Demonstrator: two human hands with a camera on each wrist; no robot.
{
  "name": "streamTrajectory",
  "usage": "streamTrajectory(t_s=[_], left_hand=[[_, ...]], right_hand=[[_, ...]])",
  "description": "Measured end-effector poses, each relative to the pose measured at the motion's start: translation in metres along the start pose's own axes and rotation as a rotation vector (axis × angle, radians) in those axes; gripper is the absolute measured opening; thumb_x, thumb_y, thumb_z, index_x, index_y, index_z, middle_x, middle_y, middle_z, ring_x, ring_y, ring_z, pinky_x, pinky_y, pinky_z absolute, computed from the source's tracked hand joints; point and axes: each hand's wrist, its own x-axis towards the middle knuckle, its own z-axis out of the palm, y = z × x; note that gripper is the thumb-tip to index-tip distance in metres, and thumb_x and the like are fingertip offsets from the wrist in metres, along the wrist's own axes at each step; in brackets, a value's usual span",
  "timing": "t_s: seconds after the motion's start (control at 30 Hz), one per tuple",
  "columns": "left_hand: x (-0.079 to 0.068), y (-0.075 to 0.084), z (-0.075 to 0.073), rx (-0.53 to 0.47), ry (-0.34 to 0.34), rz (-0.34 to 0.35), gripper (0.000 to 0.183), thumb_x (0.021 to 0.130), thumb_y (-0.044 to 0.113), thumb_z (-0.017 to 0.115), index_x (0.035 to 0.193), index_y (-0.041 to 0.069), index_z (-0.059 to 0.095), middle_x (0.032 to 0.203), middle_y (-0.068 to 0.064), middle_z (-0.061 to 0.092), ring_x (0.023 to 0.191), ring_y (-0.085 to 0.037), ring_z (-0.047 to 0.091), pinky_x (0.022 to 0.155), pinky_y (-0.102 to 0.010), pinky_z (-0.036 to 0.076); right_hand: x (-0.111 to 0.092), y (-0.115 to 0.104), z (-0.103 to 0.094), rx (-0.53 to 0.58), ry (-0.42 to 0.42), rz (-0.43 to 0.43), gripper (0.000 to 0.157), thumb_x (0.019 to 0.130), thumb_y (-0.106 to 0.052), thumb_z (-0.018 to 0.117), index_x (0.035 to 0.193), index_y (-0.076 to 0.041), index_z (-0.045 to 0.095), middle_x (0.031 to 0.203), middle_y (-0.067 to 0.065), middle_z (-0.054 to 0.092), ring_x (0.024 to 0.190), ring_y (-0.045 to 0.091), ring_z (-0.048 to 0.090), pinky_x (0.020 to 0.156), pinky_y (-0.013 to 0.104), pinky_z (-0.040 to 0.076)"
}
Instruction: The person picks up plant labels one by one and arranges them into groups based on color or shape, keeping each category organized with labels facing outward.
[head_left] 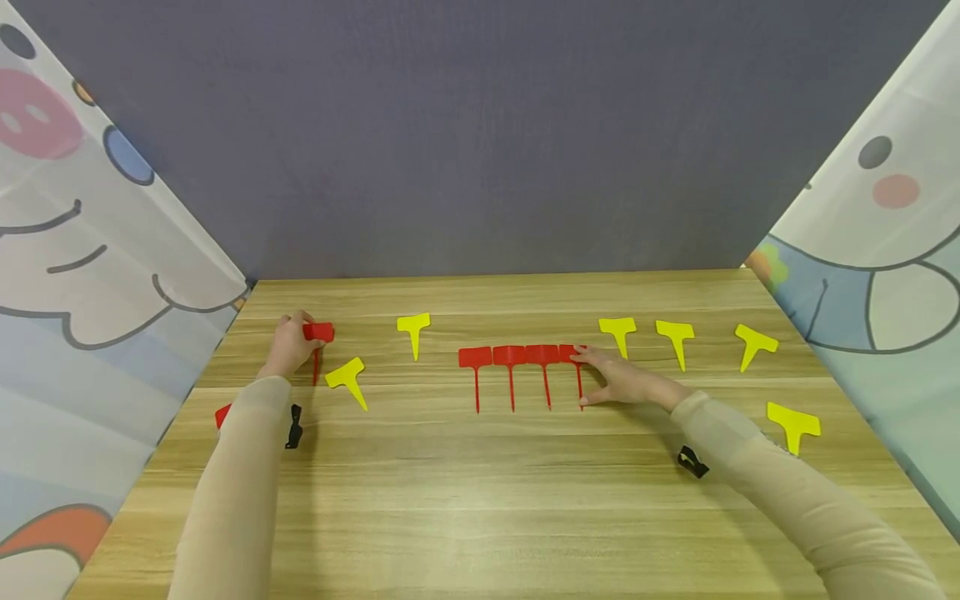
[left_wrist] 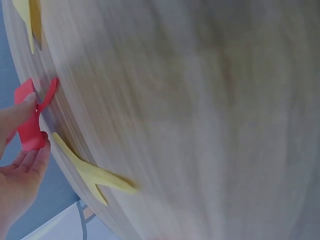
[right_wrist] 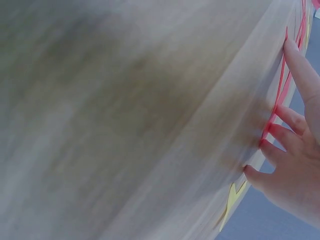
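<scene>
Beige-sleeved arms (head_left: 232, 492) are reaching over the wood-grain surface (head_left: 465, 517), the left fairly straight, the right slanting inward. Four red T-shaped plant labels (head_left: 509, 356) are lying side by side near the middle; light, flat pressure would likely be keeping their heads aligned. The right hand (head_left: 618, 381), fingers spread, is touching the rightmost label (head_left: 567, 353). The left hand (head_left: 290, 345) is pinching another red label (head_left: 319, 332) by its head, farther left; a gentle grip would probably be sparing its thin stem (head_left: 316, 367).

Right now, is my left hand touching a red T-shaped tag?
Touching. The left wrist view shows your left hand pinching the red tag between thumb and fingers.
</scene>
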Motion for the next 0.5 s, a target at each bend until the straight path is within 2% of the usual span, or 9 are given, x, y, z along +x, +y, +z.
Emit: streamTrajectory(t_s=[0.13,0.33,0.4,0.5], left_hand=[[-0.0007,-0.001,-0.0006,-0.035,0.03,0.009,0.037,0.079,-0.004,0.059,0.11,-0.012,0.041,0.104,-0.034,0.039,0.094,-0.046,0.042,0.083,-0.053,0.041],[-0.0008,-0.0022,-0.0048,-0.057,0.109,0.069,0.027,0.078,-0.011,0.052,0.104,-0.015,0.05,0.101,-0.036,0.045,0.089,-0.045,0.045,0.077,-0.052,0.041],[-0.0006,-0.0012,-0.0066,-0.072,0.11,0.068,0.024,0.079,-0.01,0.05,0.103,-0.015,0.052,0.101,-0.035,0.047,0.088,-0.044,0.046,0.073,-0.049,0.043],[-0.0004,0.0015,-0.0096,-0.107,0.09,0.038,0.024,0.081,-0.007,0.049,0.103,-0.015,0.054,0.102,-0.035,0.05,0.086,-0.041,0.05,0.064,-0.037,0.046]], right_hand=[[-0.0004,-0.0004,0.0001,0.0,0.001,0.002,0.076,0.075,-0.032,0.069,0.132,0.006,0.034,0.141,0.024,0.021,0.126,0.044,0.019,0.1,0.057,0.02],[-0.0008,-0.0014,-0.0002,-0.004,0.006,0.001,0.076,0.075,-0.031,0.069,0.132,0.006,0.034,0.141,0.024,0.021,0.126,0.044,0.019,0.1,0.056,0.02],[-0.0007,-0.0017,-0.0003,-0.006,0.009,0.0,0.076,0.075,-0.03,0.069,0.131,0.006,0.034,0.141,0.025,0.021,0.126,0.044,0.02,0.1,0.056,0.02],[-0.0003,-0.0017,-0.0002,-0.005,0.009,-0.002,0.075,0.075,-0.029,0.07,0.131,0.007,0.035,0.141,0.025,0.021,0.126,0.044,0.02,0.101,0.055,0.02]])
